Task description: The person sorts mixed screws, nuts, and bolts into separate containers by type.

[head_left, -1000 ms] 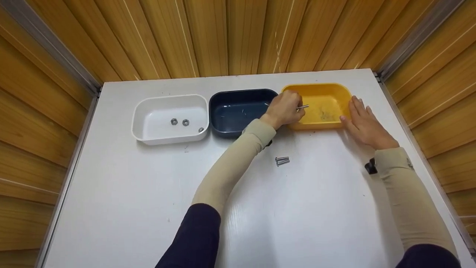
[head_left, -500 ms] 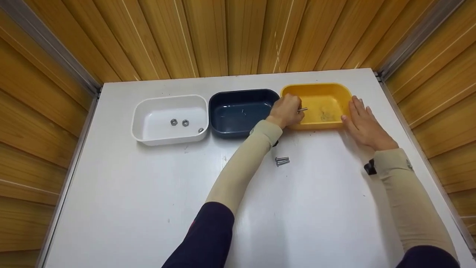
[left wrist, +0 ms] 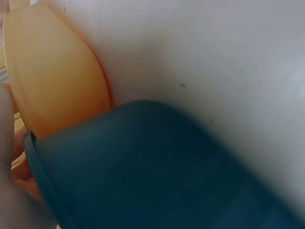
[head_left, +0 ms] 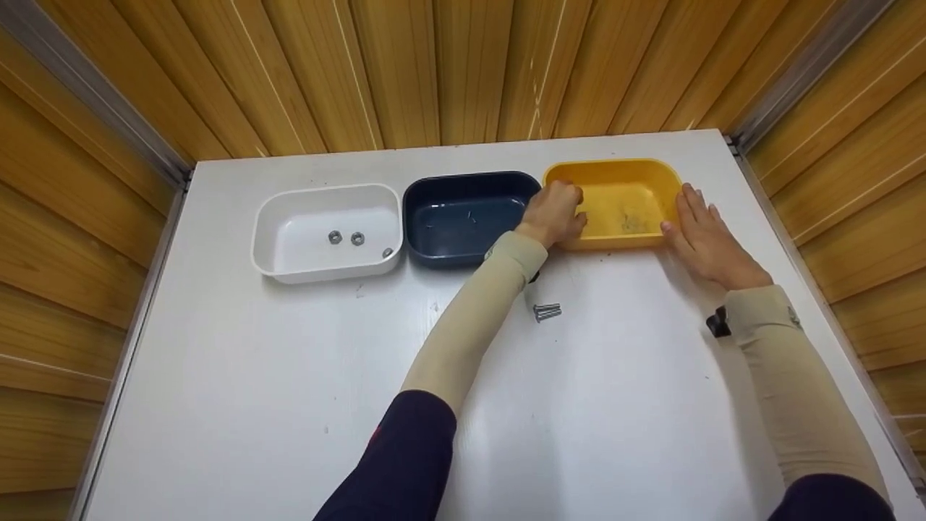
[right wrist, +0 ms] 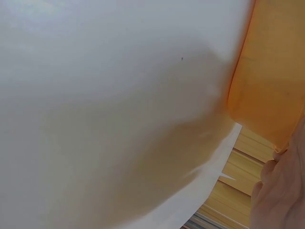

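Note:
My left hand, fingers bent, is over the left end of the yellow tray, beside the dark blue tray. No bolt shows at its fingertips now; the palm side is hidden, so I cannot tell whether it holds one. In the left wrist view, part of the hand appears behind the dark blue tray's rim. My right hand lies with straight fingers against the yellow tray's right side. A few metal bolts lie together on the white table, in front of the trays.
The white tray at the left contains three metal nuts; two sit near its middle. Small thin bright marks or bits show in the dark blue tray. The three trays stand in a row before wood-look walls.
My left hand has shifted slightly forward and right, then stayed near the yellow tray's left end. The bolt that stuck out from its fingers is no longer visible. The right hand keeps its place.

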`<state>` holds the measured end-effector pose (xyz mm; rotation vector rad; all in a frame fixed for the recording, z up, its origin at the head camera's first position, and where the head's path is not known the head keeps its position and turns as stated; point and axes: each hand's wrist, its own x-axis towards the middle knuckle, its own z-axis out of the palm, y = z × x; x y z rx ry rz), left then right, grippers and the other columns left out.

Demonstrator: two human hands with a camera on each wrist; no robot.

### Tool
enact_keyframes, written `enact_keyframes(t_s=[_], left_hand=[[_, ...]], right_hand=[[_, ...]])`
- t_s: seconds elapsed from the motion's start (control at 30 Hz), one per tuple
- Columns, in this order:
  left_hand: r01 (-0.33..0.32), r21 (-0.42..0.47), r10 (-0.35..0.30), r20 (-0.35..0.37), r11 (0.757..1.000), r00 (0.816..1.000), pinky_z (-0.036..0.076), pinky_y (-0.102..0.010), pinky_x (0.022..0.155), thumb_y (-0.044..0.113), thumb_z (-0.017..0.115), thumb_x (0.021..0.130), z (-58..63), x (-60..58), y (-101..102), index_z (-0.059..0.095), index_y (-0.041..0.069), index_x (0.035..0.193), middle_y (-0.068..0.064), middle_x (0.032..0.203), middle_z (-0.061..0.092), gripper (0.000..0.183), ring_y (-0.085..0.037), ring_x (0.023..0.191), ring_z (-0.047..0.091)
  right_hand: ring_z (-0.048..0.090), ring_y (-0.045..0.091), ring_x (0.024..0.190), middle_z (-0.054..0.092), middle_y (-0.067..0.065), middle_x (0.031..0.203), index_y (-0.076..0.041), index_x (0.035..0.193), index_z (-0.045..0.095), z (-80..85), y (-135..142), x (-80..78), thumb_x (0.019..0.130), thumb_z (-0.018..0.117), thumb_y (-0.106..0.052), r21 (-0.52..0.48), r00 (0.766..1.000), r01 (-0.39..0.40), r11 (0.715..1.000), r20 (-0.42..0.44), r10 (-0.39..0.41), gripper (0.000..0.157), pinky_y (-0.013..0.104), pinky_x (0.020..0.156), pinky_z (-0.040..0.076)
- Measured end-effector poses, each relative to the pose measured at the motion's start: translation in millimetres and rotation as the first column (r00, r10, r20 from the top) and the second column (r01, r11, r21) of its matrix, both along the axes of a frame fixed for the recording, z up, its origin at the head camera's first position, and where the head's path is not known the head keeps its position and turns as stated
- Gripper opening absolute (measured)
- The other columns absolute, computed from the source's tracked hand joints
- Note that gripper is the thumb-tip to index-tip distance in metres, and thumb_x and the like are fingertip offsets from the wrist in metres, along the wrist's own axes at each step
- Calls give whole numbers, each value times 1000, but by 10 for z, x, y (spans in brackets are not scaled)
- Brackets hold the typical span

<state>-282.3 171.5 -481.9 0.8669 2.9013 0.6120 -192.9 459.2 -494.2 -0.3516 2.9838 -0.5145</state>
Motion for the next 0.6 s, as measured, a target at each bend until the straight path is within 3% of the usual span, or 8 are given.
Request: enact_keyframes(t_s=[0.37,0.6], left_hand=[[26,12,-26,8,1000,1000,55,-23,88,27,64,95,118,3,-89,72,9,119,-3,115,68,31,-13,100,64],[61,50,-62,23,997,998,52,-20,90,29,63,96,209,97,-108,71,10,120,-1,117,66,31,-11,102,61]], right_hand=[[-14,35,153,-17,14,166,-1,158,-9,31,-20,-46,108,20,-49,8,1000,-6,1000,12,6,75,51,123,-9],[-13,36,153,-17,15,166,-1,158,-9,5,10,-19,108,20,-47,2,1000,-10,1000,9,10,74,50,122,-11]])
